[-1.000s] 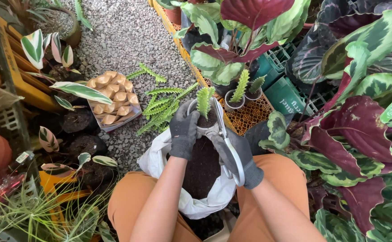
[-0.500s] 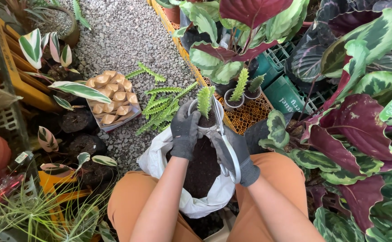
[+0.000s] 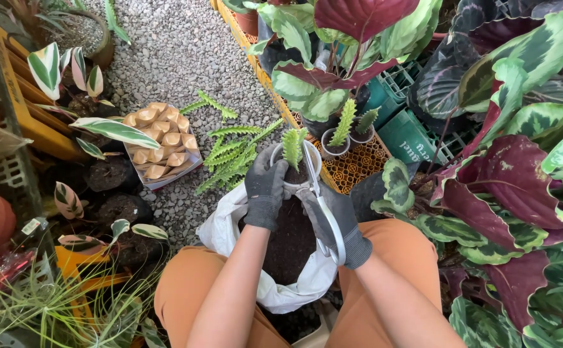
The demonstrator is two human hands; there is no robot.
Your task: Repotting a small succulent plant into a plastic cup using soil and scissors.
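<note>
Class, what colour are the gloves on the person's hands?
Dark grey, on both the left hand and right hand, seen in the head view.

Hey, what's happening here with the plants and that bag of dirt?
A person in orange trousers and grey gloves holds a small white pot with a spiky green cutting over an open white bag of dark soil. The left hand grips the pot's side; the right hand steadies it while also carrying white-handled scissors. More loose cuttings lie on the gravel, and two potted ones stand on an orange crate.
</note>
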